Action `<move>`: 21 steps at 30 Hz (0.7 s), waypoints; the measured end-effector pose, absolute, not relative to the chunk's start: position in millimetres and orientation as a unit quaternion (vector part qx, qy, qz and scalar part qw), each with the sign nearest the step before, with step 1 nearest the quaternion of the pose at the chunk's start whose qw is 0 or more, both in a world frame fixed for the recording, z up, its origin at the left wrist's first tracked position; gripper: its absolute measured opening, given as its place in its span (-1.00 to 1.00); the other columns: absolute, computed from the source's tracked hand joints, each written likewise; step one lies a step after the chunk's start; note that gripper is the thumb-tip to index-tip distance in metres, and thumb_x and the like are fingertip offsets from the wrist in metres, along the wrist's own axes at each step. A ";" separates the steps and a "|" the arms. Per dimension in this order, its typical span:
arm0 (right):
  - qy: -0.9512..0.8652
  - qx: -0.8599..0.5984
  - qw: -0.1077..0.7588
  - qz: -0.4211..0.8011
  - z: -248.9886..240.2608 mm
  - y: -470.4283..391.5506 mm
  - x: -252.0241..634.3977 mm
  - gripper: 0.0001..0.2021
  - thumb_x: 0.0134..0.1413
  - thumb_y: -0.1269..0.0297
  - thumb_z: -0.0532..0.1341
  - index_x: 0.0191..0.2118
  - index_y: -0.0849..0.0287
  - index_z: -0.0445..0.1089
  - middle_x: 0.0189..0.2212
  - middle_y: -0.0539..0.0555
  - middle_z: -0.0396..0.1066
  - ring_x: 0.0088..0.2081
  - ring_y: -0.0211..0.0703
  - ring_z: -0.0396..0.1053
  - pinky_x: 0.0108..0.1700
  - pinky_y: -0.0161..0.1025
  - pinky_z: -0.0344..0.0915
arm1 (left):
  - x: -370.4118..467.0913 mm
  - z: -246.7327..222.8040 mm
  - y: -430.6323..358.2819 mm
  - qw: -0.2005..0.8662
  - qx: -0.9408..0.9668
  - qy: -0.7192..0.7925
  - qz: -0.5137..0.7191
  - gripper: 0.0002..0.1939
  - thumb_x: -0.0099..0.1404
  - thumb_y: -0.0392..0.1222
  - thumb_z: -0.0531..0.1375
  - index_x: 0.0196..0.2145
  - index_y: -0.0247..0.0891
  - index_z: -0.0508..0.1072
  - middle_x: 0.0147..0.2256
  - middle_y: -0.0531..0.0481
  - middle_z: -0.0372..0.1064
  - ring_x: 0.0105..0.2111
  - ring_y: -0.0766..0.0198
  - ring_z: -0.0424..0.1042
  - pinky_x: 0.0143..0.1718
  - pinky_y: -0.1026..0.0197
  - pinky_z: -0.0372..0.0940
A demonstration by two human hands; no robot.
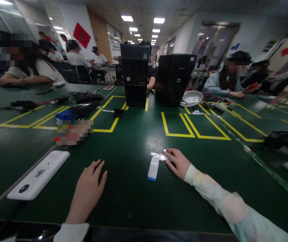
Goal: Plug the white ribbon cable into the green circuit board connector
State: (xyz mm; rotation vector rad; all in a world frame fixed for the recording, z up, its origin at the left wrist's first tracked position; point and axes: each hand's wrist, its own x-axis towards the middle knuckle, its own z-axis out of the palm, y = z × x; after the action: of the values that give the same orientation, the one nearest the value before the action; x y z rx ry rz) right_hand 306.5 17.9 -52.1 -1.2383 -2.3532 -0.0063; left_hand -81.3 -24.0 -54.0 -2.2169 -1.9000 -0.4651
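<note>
A white flat ribbon cable (pixel 153 167) with a blue end lies folded on the green table, roughly in front of me. My right hand (pixel 178 163) is at the cable's right part, thumb and fingers closed around its crumpled, shiny end. What the fingertips cover there is partly hidden. My left hand (pixel 90 183) rests palm down on the table to the left of the cable, apart from it. Its fingers are spread and hold nothing.
A white oblong device (pixel 41 174) lies at the left. Two black computer cases (pixel 135 75) stand ahead, beside a white basket (pixel 191 98). Yellow tape (pixel 180 135) marks rectangles. Dark cables and bags (pixel 83 107) lie left; people sit around.
</note>
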 end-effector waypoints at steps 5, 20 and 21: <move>-0.895 -0.384 0.223 0.045 -44.5 15.8 227.2 -0.56 0.18 0.22 0.08 0.14 0.30 0.26 0.07 0.30 0.24 0.08 0.08 0.17 0.09 0.08 0.25 | -80.8 -51.4 -22.7 0.086 -0.741 -0.646 -0.161 -0.44 0.37 -0.01 -0.12 0.12 -0.43 0.33 0.11 -0.31 0.28 0.12 -0.06 0.27 0.12 -0.13 0.19; -0.914 -0.361 0.176 0.061 -40.2 -5.6 207.5 -0.35 0.18 0.06 0.07 0.33 0.16 -0.06 0.30 0.23 -0.06 0.27 0.07 -0.05 0.25 0.09 0.02 | -80.7 -49.2 -20.5 0.066 -0.736 -0.657 -0.150 -0.44 0.36 -0.03 -0.13 0.13 -0.42 0.33 0.12 -0.30 0.28 0.11 -0.06 0.27 0.10 -0.14 0.22; -0.908 -0.376 0.178 0.039 -42.5 1.0 217.9 -0.35 0.20 0.04 0.04 0.33 0.16 -0.06 0.30 0.23 -0.07 0.29 0.08 -0.07 0.25 0.11 -0.01 | -81.1 -49.7 -20.5 0.066 -0.737 -0.654 -0.154 -0.44 0.36 -0.02 -0.13 0.13 -0.41 0.33 0.11 -0.30 0.28 0.11 -0.06 0.27 0.10 -0.15 0.21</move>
State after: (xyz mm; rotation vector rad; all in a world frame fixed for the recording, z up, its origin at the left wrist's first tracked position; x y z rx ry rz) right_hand 217.9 1.0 -42.5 -1.0642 -2.5703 0.1113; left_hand -81.1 -20.5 -49.7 -2.2238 -1.9730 -0.4645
